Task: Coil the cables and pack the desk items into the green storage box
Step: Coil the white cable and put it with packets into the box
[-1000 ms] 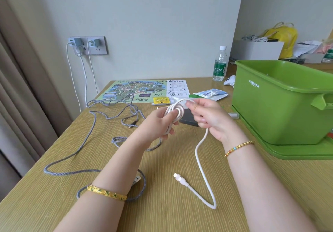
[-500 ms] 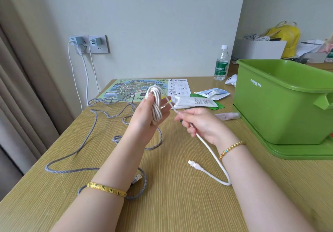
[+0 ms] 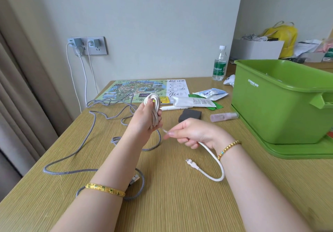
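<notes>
White cable point(image 3: 212, 152) mid-coiling: left hand point(image 3: 144, 118) clasped coil point(image 3: 154, 111), right hand point(image 3: 191, 134) pinched tail. Best keep loops even, tension light, plug point(image 3: 189, 162) clear of surface point(image 3: 180, 204).

A clear plastic water bottle point(image 3: 219, 64) stands behind the colourful paper map point(image 3: 129, 90); a yellow bag point(image 3: 286, 35) sits farther right.
</notes>
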